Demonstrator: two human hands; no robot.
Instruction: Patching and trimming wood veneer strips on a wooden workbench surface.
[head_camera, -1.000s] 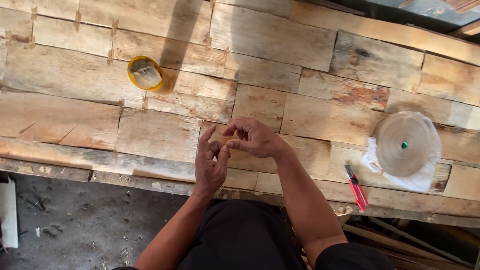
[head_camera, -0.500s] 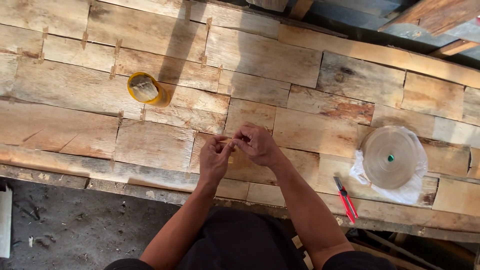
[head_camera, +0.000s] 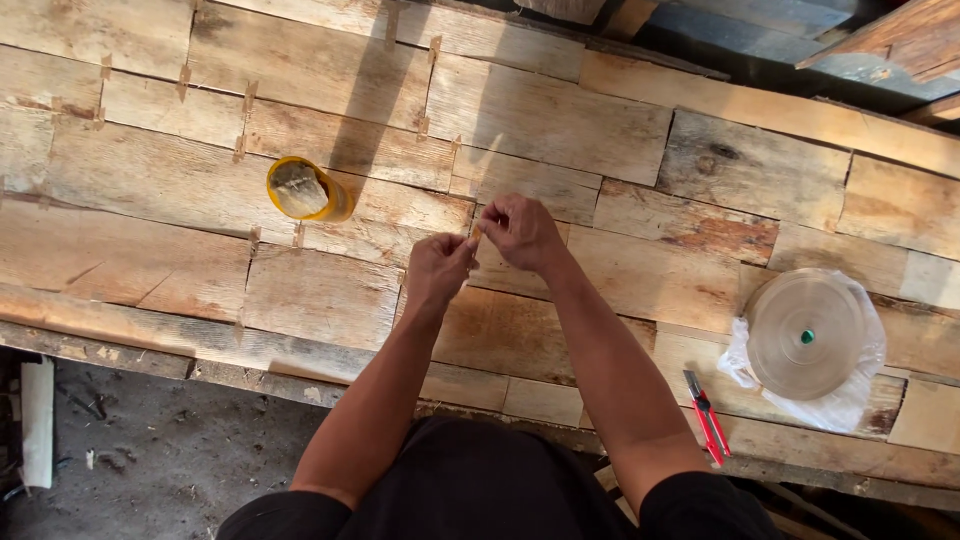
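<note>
Pinching a small, thin tan strip (head_camera: 476, 233), left hand (head_camera: 437, 272), right hand (head_camera: 520, 232), fingertips together.

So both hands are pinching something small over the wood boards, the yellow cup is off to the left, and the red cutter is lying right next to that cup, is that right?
Not quite. The red cutter lies far from the yellow cup: it is at the boards' near edge on the right, beside the tape roll. The head view shows this. The left hand and right hand do pinch something small together.
</note>
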